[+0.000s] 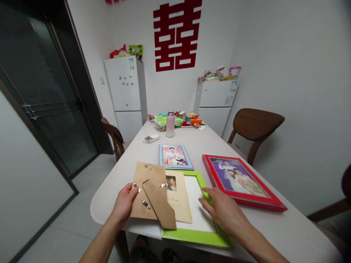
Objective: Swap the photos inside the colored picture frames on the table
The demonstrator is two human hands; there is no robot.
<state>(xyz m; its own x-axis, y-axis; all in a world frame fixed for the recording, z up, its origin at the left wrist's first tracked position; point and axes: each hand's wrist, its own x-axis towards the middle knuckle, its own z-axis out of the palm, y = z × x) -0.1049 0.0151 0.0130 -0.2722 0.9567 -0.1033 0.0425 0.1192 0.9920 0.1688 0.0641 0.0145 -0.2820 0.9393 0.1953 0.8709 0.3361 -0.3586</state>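
Observation:
My left hand [124, 203] grips the lower left edge of a brown fibreboard picture-frame backing [145, 182], held tilted just above the table. Its hinged easel stand [159, 205] hangs folded out, and small metal clips show on the board. The backing partly covers a cream photo card with a small portrait [178, 197]. That card lies in a lime-green picture frame [197, 238] with a white interior. My right hand [223, 212] rests with fingers spread on the frame's right side, holding nothing. A red-framed photo [241, 180] lies to its right, and a light-blue-framed photo [176, 157] lies beyond the green frame.
The long white table [123, 164] holds a pink-white flask [170, 125], a small silver device [151, 138] and a plate of assorted packets [178, 120]. Wooden chairs [255, 124] stand alongside. Two white refrigerators [127, 95] stand against the far wall, and a dark glass door [49, 98] is at left.

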